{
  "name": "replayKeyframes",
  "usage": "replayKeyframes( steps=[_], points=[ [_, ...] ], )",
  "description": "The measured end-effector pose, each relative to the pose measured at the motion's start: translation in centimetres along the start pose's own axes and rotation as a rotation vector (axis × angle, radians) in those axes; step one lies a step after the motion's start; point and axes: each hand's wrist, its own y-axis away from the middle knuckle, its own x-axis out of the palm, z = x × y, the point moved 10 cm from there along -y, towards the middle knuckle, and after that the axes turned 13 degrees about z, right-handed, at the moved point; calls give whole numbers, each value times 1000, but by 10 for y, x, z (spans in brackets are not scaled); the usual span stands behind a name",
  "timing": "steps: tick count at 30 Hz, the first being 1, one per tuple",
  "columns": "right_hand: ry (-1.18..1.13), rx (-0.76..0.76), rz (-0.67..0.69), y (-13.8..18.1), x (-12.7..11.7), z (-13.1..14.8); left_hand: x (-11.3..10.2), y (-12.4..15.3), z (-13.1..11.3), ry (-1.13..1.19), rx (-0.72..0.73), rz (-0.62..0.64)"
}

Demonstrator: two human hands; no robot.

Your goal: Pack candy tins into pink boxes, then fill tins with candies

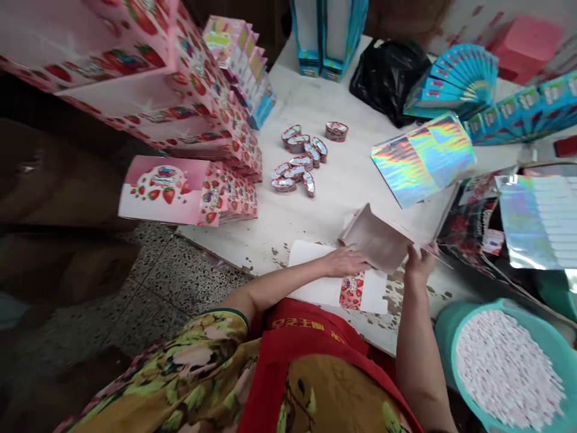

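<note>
A partly folded cardboard carton, its plain greyish inner side showing, is tilted up in front of me. At its right edge, my right hand is closed with the card between thumb and fingers. My left hand lies flat with stretched fingers at the carton's lower left edge. Beneath both is a flat white sheet with a strawberry-printed panel. Farther back on the table lie several small oval bundles with shiny reddish sides.
Pink strawberry cartons are stacked on the left. A holographic sheet, a black plastic bag and fanned blue boxes stand back right. At my right are an open box and a teal tub full of small white-and-pink pieces.
</note>
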Motion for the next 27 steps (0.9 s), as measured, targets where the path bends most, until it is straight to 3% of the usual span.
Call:
replayKeyframes(
  steps=[2, 4, 5, 7, 9, 11, 14, 17, 19, 23, 27],
  points=[
    [0, 39, -348, 55, -24, -8, -29, 42, 40, 61, -124, -152],
    [81, -112, -479, 105, -19, 14, -63, 98, 116, 95, -496, -310],
    [137, -239, -431, 120, -1, 36, -80, 127, 155, 92, -675, -367],
    [206, -470, -200, 127, 58, 85, -106, 171, 227, 71, -983, -391],
    [213, -569, 81, 104, 134, 131, -121, 181, 281, 86, -1088, -307],
    [237, -528, 299, 55, 209, 166, -128, 173, 313, 130, -1084, -241],
    [386, -322, 543, -27, 302, 189, -129, 163, 326, 147, -1077, -246],
    [507, -193, 662, -71, 348, 182, -113, 165, 315, 105, -1071, -251],
    [578, -272, 695, -76, 359, 177, -100, 178, 303, 89, -1105, -286],
    [715, -653, 878, -54, 378, 186, -76, 207, 281, 88, -1245, -345],
    [864, -830, 854, -55, 393, 207, -66, 212, 276, 85, -1265, -341]
  ],
)
